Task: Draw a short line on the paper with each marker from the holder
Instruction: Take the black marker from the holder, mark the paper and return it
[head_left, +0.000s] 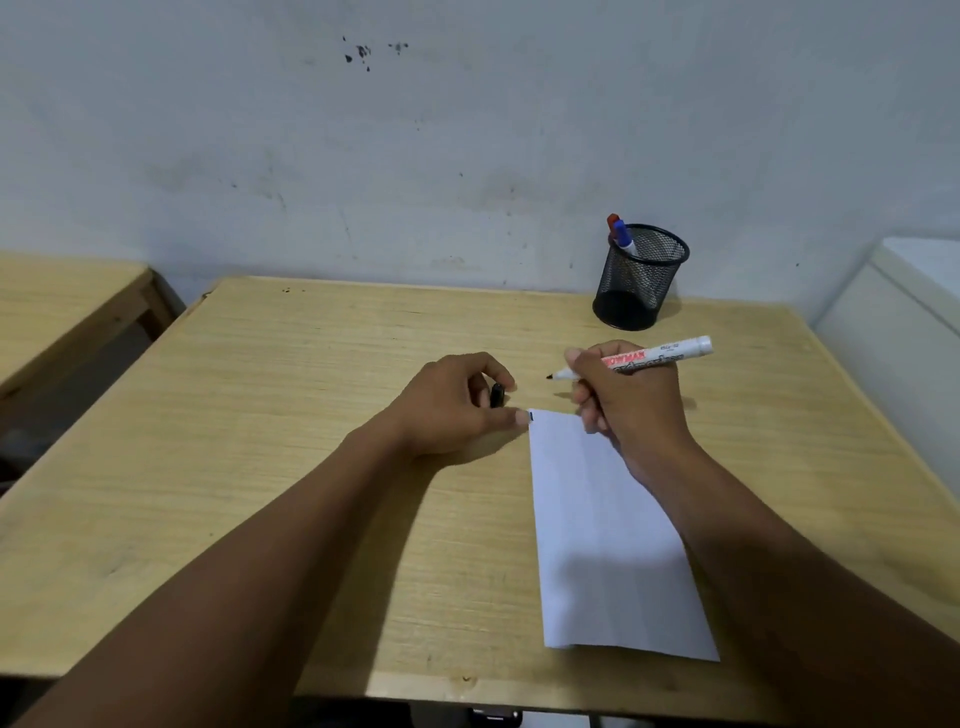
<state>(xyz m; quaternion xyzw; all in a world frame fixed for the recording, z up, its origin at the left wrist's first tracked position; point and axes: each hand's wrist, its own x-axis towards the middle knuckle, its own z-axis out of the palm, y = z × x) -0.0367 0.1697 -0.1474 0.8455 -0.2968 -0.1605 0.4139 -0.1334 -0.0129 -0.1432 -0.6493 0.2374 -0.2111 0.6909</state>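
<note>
While my right hand (631, 400) grips the uncapped black marker (636, 359) in a writing hold, the tip hangs over bare counter (311, 441), just beyond the far edge of the paper (608, 545). Marker's long axis runs roughly left-right, tip pointing left, white tail end toward the holder (640, 278).

Left hand (457, 402) is closed loosely around the black cap (497, 396), pinched between thumb and fingers; one fingertip sits at the paper's far left corner, touching or nearly so. A small dark mark (531, 415) shows right at that corner; whether it is a drawn line I cannot tell at this size.

Paper lies long-axis toward me, directly under my right forearm. It is nearer than the tip and slightly to its right, so the key relation: tip must come back toward me and down to meet the sheet. Right hand is the one to do it; left is placed to pin the corner.

Holder stands at the far right of the counter, well apart from both hands, with a red marker (613, 222) and a blue marker (622, 236) standing in it, caps up.

Judgement: black stroke is the step in hand; red and blue appear untouched.

Risk: sheet may slide under the stroke.
</note>
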